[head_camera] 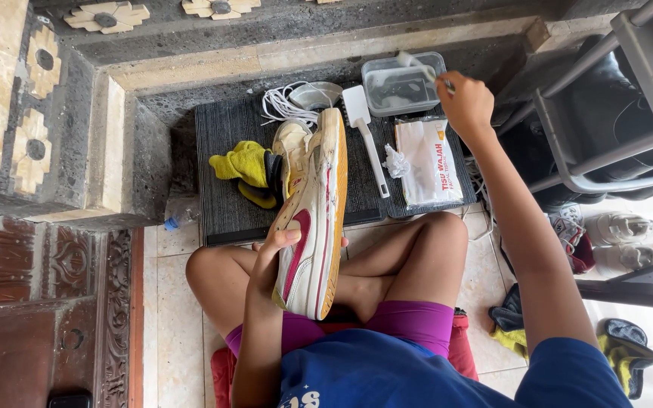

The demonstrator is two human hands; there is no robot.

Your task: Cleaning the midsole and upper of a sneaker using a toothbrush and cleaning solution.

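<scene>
One scuffed white sneaker gripped by left hand; right hand clutches brush.

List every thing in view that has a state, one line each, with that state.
Left hand: gripping the shoe's side.
Right hand: closed on a small brush.
White sneaker with red stripe and tan sole: unlaced, held on edge.
Small white-handled brush: bristle end over the tub.
Clear plastic tub: open, lidless.
White shoelaces: loose heap on mat.
White long-handled brush: lying flat, unused.
Yellow cloth: crumpled.
White tissue pack: lying flat.

White laces, yellow cloth and tissue pack on a dark mat.
</scene>
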